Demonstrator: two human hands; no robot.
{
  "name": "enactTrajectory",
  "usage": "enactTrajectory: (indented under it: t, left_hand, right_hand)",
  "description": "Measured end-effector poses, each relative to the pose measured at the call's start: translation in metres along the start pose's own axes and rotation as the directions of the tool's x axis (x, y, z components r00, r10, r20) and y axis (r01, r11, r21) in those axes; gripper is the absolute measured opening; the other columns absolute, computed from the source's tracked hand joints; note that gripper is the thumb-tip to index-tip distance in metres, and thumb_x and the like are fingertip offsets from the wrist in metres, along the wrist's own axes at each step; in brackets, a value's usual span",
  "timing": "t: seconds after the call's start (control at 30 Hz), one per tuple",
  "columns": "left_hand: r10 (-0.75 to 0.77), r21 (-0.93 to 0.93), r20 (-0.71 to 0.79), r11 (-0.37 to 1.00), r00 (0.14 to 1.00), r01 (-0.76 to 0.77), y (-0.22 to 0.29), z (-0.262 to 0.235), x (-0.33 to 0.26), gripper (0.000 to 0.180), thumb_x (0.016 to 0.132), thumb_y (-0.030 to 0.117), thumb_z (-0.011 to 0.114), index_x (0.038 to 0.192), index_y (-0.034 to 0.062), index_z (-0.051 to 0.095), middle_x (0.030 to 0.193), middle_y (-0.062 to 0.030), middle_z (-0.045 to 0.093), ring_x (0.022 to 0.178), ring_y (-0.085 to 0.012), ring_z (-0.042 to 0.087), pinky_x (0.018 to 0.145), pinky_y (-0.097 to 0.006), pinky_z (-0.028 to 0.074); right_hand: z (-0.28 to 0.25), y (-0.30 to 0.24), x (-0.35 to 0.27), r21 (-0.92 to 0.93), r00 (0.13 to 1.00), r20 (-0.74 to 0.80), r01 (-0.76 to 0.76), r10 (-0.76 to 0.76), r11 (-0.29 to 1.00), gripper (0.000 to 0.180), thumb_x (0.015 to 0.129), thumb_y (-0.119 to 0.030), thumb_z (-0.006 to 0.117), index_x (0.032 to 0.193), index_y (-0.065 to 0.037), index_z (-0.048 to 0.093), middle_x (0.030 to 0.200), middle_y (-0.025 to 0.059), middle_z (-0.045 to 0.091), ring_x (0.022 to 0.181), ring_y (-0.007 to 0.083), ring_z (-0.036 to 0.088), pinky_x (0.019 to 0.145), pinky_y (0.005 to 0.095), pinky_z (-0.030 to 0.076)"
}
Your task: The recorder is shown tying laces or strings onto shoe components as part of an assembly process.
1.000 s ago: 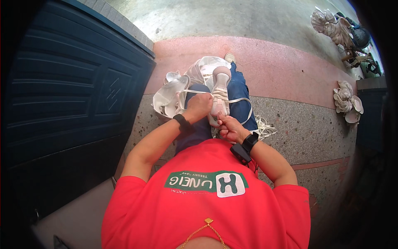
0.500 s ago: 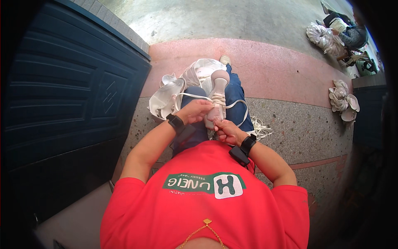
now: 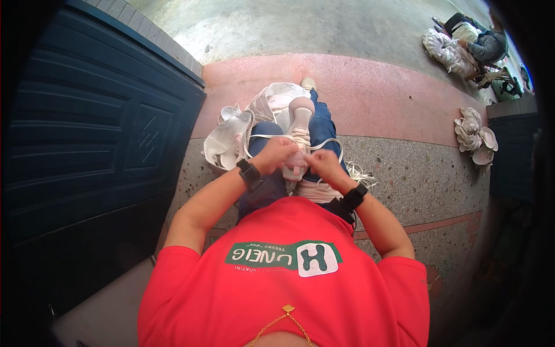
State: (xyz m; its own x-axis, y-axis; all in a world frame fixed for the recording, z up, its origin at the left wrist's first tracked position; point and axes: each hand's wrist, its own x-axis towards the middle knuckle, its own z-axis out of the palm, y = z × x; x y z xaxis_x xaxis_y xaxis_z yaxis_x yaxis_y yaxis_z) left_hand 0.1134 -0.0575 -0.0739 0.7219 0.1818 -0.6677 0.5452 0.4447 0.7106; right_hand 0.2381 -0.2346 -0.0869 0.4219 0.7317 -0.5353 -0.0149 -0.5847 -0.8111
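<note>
A pale shoe on a form (image 3: 299, 118) stands sole-up between my knees, over my blue jeans (image 3: 321, 127). My left hand (image 3: 276, 154) is curled around its lower end. My right hand (image 3: 322, 164) pinches a thin white cord (image 3: 335, 146) right beside the same end. The cord loops out on both sides of the shoe. More cord lies bundled in my lap (image 3: 315, 191). Both wrists wear black bands.
A heap of pale shoe parts (image 3: 230, 139) lies by my left knee, against a dark blue panelled door (image 3: 92, 144). Another pile of pale pieces (image 3: 475, 136) sits at the right. A seated person (image 3: 475, 43) works at the far right with a white bundle.
Both hands stay at the shoe's lower end. The left hand has slid slightly down and closer to the right hand, and the cord loops have shifted a little.
</note>
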Motion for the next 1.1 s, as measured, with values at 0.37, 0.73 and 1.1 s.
enactTrajectory:
  t: [0.37,0.73,1.1]
  left_hand:
    - [0.2,0.418,-0.019,0.892,0.98,-0.174,0.008,-0.017,-0.005,0.029,0.096,0.027,0.07,0.113,0.0039,0.068,0.065,0.0016,0.06,0.051,-0.0062,0.051,0.044,-0.026,0.039]
    - [0.564,0.799,0.117,0.435,0.817,-0.415,0.024,0.005,-0.021,0.026,0.101,0.028,0.06,0.115,0.0096,0.072,0.083,-0.0195,0.071,0.076,-0.0376,0.071,0.065,-0.043,0.053]
    - [0.658,0.856,0.123,0.308,0.743,-0.415,-0.017,0.002,-0.068,0.017,0.094,0.013,0.062,0.109,0.01,0.07,0.091,-0.0169,0.071,0.083,-0.0385,0.07,0.07,-0.047,0.056]
  right_hand:
    - [-0.017,-0.009,0.027,-0.282,0.948,0.08,0.317,-0.307,0.906,0.032,0.105,-0.028,0.055,0.091,-0.001,0.062,0.074,0.0053,0.064,0.069,0.0179,0.065,0.064,0.0336,0.052]
    - [-0.038,-0.058,-0.004,-0.146,0.987,0.053,0.155,-0.149,0.977,0.042,0.106,-0.038,0.049,0.105,0.002,0.062,0.071,0.0169,0.056,0.067,0.0304,0.059,0.064,0.0433,0.047]
    - [-0.003,-0.011,0.013,0.191,0.997,-0.009,0.082,-0.082,0.978,0.025,0.101,-0.015,0.053,0.111,0.004,0.067,0.085,0.0072,0.066,0.078,0.0163,0.063,0.071,0.0317,0.052]
